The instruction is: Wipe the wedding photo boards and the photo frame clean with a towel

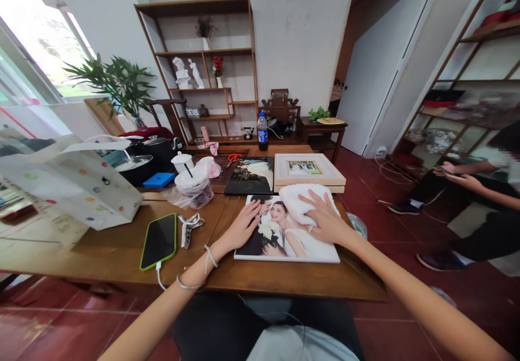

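A glossy photo panel with a picture of a couple lies flat near the table's front edge. My left hand rests on its left part, fingers extended and holding nothing. On the upper right of the panel, my right hand holds a folded white cloth, its fingers spread across the top. The cloth covers that corner of the picture. Just behind the panel are a dark photo print and a pale wooden frame with a small photo in it.
To the left are a green-cased phone with a cable, a clear holder, lidded plastic cups, a blue box and a paper bag. A bottle stands at the back. A person sits at right.
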The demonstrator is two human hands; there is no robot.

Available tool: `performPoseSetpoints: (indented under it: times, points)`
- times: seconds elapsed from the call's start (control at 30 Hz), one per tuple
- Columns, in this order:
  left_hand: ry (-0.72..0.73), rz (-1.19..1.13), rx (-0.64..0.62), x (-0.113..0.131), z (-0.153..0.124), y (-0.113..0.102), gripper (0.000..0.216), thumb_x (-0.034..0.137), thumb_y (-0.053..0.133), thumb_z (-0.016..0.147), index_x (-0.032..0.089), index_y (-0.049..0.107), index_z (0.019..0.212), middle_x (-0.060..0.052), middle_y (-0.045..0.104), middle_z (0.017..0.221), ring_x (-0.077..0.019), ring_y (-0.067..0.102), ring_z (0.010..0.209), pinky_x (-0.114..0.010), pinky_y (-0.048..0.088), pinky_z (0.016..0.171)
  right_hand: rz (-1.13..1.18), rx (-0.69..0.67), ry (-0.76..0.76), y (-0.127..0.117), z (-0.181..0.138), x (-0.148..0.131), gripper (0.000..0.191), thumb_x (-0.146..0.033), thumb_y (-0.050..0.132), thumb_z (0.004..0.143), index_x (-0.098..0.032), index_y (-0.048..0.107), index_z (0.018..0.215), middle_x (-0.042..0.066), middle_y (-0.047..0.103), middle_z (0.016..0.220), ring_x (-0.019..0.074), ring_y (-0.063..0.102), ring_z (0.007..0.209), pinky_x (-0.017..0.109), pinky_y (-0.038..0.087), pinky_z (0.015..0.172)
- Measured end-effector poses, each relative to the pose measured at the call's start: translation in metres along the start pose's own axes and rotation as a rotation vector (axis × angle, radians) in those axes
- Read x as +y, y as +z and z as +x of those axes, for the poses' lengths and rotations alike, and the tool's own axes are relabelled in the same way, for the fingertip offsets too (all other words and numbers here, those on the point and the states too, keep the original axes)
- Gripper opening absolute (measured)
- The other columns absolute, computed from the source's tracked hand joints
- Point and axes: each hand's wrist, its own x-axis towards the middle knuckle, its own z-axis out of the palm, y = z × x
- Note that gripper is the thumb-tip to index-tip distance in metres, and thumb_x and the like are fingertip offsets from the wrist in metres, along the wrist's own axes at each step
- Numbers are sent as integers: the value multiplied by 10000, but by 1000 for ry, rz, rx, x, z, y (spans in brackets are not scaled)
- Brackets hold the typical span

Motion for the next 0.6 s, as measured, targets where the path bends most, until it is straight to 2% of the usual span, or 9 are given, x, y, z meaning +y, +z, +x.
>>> performPoseSetpoints:
  times: [0.1, 0.17, 0.3, 0.4, 0.47, 0.6]
  points:
    - [8, 4, -5, 0, 0, 0, 443, 336, 351, 915, 204, 384, 1337, -79, 330, 1439, -187, 235, 1351, -428, 198, 1111, 15, -38, 15, -2, -10, 2, 341, -130, 481, 676, -169, 666, 959, 78, 363, 1410, 306, 126, 1346, 581, 62, 1050]
    - [9, 4, -4, 0, 0, 0, 445, 337, 351, 915, 199, 385, 1336, -82, 333, 1436, -189, 236, 1351, -430, 198, 1111, 23, -45, 24, -4, -20, -9, 352, -111, 482, 655, -154, 674, 948, 101, 395, 1387, 302, 161, 1339, 548, 100, 1063]
    - [11, -1, 0, 0, 0, 0, 442, 346, 355, 914, 222, 385, 1336, -70, 326, 1441, -193, 235, 1351, -440, 200, 1109, 63, -65, -17, -10, -48, -51, 297, -124, 508, 663, -177, 697, 886, 91, 369, 1405, 298, 152, 1342, 518, 112, 1078]
    - [3, -1, -10, 0, 0, -1, 443, 349, 356, 914, 224, 379, 1338, -69, 322, 1444, -193, 236, 1351, -440, 197, 1110, 117, -136, -140, -15, -67, -84, 277, -155, 542, 654, -198, 697, 880, 70, 336, 1426, 288, 138, 1347, 506, 92, 1090]
    - [1, -2, -17, 0, 0, -1, 446, 353, 356, 913, 220, 379, 1339, -72, 325, 1442, -192, 241, 1349, -436, 200, 1110, 150, -170, -210, -16, -73, -97, 280, -183, 562, 649, -205, 693, 896, 59, 319, 1436, 286, 130, 1349, 497, 86, 1095]
    - [-2, -3, -11, 0, 0, -2, 448, 358, 357, 911, 206, 394, 1330, -81, 331, 1438, -193, 246, 1347, -428, 206, 1110, 163, -127, -225, -11, -60, -89, 233, -191, 562, 669, -196, 693, 862, 55, 323, 1434, 274, 151, 1345, 476, 106, 1095]
